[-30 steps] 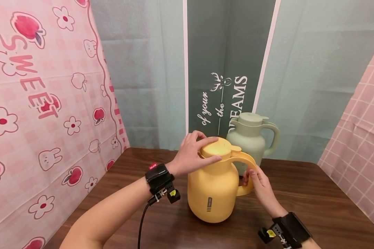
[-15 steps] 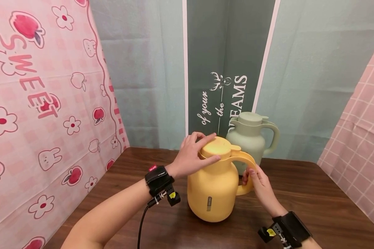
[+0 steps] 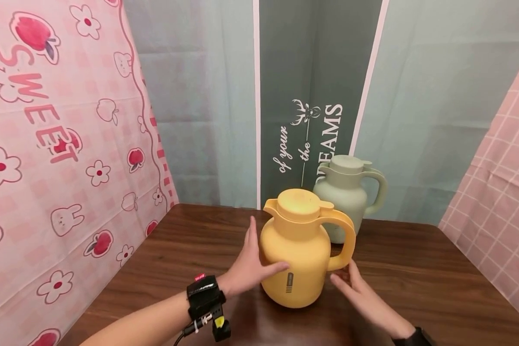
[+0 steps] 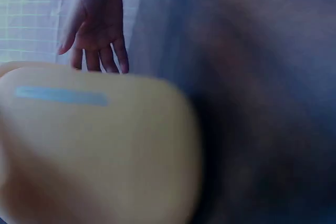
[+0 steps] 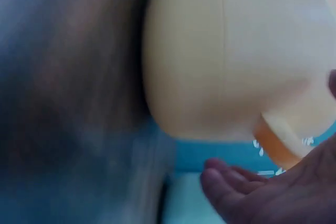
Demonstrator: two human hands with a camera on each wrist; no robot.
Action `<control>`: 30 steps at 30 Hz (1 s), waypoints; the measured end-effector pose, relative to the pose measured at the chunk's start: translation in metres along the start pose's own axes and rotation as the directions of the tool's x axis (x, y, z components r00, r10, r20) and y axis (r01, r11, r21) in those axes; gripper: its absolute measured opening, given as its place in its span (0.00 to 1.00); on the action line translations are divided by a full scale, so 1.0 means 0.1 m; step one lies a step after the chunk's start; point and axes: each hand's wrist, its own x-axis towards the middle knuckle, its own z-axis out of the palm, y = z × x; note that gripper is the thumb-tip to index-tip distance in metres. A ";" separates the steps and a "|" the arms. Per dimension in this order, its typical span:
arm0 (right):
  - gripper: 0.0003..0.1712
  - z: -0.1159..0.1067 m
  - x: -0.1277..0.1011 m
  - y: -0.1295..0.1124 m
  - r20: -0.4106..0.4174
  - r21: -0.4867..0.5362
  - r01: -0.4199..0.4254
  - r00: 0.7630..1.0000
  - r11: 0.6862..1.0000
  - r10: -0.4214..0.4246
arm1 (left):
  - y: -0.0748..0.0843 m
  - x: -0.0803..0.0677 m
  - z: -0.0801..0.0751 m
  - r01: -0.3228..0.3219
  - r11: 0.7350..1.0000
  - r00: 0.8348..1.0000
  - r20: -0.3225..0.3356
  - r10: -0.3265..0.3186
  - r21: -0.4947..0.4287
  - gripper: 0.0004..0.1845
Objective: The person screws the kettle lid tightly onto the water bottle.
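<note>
A yellow jug (image 3: 297, 245) with its lid on stands upright in the middle of the brown table (image 3: 415, 274). My left hand (image 3: 253, 262) is open, its fingers straight and its thumb touching the jug's lower left side. My right hand (image 3: 345, 279) is open and holds nothing, just below the foot of the jug's handle (image 3: 345, 240). The left wrist view is blurred: the yellow jug (image 4: 94, 145) fills the lower left, with the right hand (image 4: 97, 24) beyond it. The right wrist view shows the jug (image 5: 226, 56) close up and the right hand (image 5: 262, 192) spread beneath it.
A pale green jug (image 3: 346, 192) stands right behind the yellow one, handle to the right. Pink patterned cloth (image 3: 60, 154) hangs on the left, pink checked cloth (image 3: 501, 202) on the right, and a green backdrop (image 3: 311, 96) behind.
My left hand let go of the yellow lid and dropped to the jug's lower side. My right hand released the handle and moved down and back toward the table.
</note>
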 end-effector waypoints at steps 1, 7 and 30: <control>0.38 0.04 -0.04 0.02 0.006 -0.015 -0.015 1.000 1.000 0.015 | -0.05 -0.05 0.03 0.024 1.000 1.000 0.020 -0.024 -0.004 0.68; 0.52 0.26 -0.26 0.06 0.143 -0.018 -0.054 0.988 0.998 0.056 | -0.24 -0.34 0.16 0.101 0.993 0.987 0.128 -0.093 -0.056 0.63; 0.60 0.49 -0.25 0.09 0.038 -0.210 0.173 0.985 0.962 -0.169 | -0.29 -0.67 0.36 -0.102 0.995 0.988 0.120 0.099 0.012 0.51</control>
